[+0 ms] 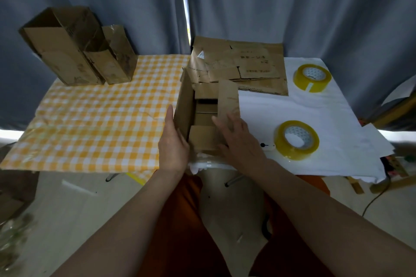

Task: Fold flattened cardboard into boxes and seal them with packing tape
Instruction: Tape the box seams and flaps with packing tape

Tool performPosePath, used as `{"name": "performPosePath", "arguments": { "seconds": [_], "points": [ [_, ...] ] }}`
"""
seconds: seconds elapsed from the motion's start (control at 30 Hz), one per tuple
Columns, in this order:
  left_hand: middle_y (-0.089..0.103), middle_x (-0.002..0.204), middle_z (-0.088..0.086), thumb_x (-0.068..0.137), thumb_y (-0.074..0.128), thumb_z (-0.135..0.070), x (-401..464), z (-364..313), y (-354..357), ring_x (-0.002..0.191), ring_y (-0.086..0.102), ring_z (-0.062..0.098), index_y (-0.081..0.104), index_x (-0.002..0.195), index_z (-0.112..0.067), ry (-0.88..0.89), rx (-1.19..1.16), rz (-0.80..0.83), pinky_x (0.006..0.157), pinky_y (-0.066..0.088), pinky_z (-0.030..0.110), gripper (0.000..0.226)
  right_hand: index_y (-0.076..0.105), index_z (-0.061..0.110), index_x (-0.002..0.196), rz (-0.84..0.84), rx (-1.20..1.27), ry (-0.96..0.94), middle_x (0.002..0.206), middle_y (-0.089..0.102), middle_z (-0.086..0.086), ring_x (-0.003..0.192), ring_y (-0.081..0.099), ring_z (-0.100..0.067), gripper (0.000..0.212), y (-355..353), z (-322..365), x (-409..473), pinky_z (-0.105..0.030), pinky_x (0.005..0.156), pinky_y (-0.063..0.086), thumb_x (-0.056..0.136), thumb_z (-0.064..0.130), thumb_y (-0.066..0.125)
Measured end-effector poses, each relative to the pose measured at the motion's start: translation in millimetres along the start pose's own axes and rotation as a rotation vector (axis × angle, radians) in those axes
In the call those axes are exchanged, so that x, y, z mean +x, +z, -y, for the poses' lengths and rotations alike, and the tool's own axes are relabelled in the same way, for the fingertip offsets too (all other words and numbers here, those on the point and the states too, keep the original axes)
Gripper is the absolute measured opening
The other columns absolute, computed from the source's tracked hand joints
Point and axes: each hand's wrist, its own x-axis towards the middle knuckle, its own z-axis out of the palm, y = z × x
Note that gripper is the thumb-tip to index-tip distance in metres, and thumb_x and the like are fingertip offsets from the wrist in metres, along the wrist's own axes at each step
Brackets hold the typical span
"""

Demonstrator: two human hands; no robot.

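Brown corrugated box [203,117], half-formed, at the table's [315,108] near edge.
Left hand [173,139] flat against its left wall, grip open; right hand [238,137] spread on the right flap, grip open. Behind: flattened cardboard stack [243,67]. Right: 2 glossy yellow tape rolls [296,140] [312,77]. Far left: 2 upright boxes [76,47] on checked cloth [90,119].

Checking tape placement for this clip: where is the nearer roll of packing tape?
In the head view, the nearer tape roll lies flat on the white cloth, just right of the right hand.
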Motion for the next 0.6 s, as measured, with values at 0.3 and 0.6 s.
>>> {"name": "performPosePath", "arguments": {
  "seconds": [0.3, 0.6],
  "points": [
    [0.006, 0.159, 0.017, 0.074, 0.076, -0.007, 3, 15, -9, 0.147, 0.000, 0.035, 0.043, 0.142, -0.017, 0.278, 0.788, 0.077, 0.119, -0.008, 0.043, 0.077, 0.049, 0.017, 0.135, -0.314, 0.742, 0.541, 0.135, 0.051, -0.004, 0.120, 0.049, -0.015, 0.044, -10, -35, -11, -0.030, 0.099, 0.043, 0.096, 0.000, 0.041],
    [0.045, 0.145, 0.006, 0.102, 0.024, -0.045, 37, -23, 19, 0.142, 0.028, 0.023, 0.006, 0.154, -0.017, 0.120, 0.775, 0.667, 0.116, -0.007, 0.058, 0.062, 0.042, 0.013, 0.141, 0.019, -0.083, 0.256, 0.158, 0.015, -0.005, 0.145, 0.006, -0.030, 0.053, -20, -45, -17, -0.041, 0.116, 0.020, 0.090, 0.003, 0.048]
  ]
}}
